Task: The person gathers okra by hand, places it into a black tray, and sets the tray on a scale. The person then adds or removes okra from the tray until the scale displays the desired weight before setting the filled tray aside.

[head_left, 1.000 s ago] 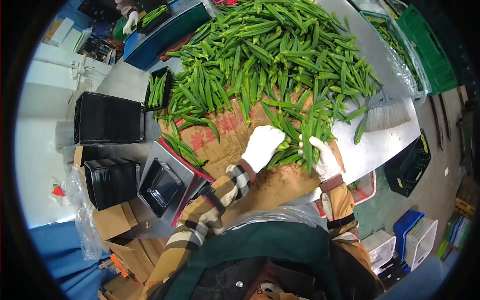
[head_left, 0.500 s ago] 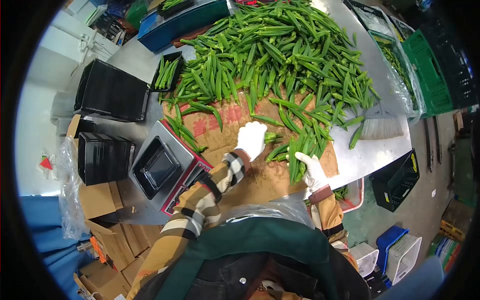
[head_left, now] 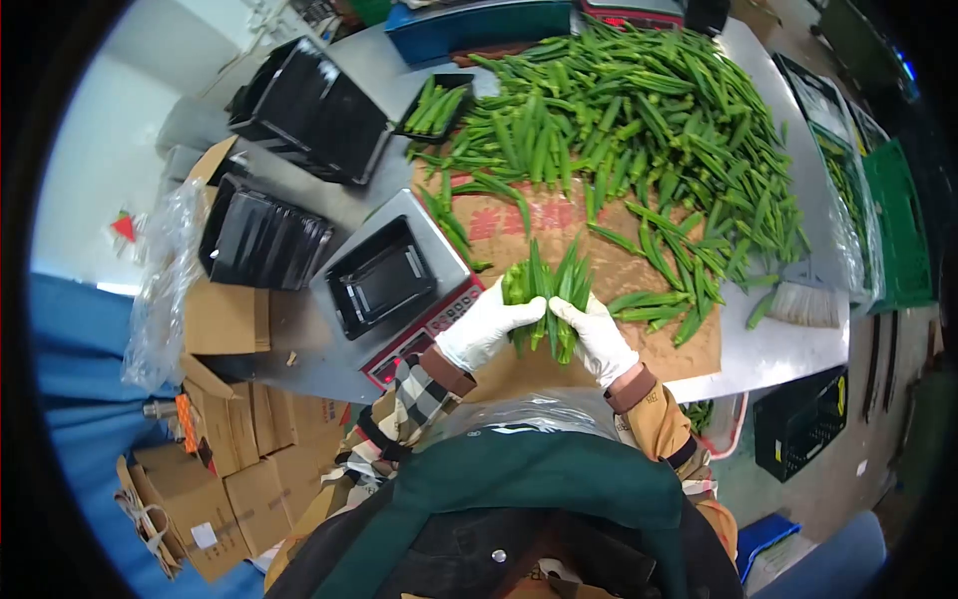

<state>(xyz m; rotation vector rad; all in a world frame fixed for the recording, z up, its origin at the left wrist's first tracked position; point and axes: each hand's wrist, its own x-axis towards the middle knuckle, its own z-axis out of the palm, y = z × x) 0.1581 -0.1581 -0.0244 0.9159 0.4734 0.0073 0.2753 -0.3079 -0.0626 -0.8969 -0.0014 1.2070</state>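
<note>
Okra (head_left: 649, 120): med. to dk. green, caps paler yellow-green. L glove (head_left: 489, 329) & R glove (head_left: 601, 344): white. L sleeve (head_left: 427, 391): tan/blk/white check; cuffs (head_left: 447, 371) brown. Apron (head_left: 539, 474): dk. green. Cardboard sheet (head_left: 614, 262): brn. w/ red print. Scale (head_left: 436, 236): silver-grey top, red trim. Tray on scale (head_left: 384, 280): blk. Curtain (head_left: 75, 344): blue. R-side crate (head_left: 900, 225): green. Lower crate (head_left: 798, 424): blk w/ yellow tag. Broom bristles (head_left: 803, 303): pale grey.

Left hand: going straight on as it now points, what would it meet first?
The left hand would first press into the okra bunch it holds, then likely meet the right hand; depth is unclear.
</note>
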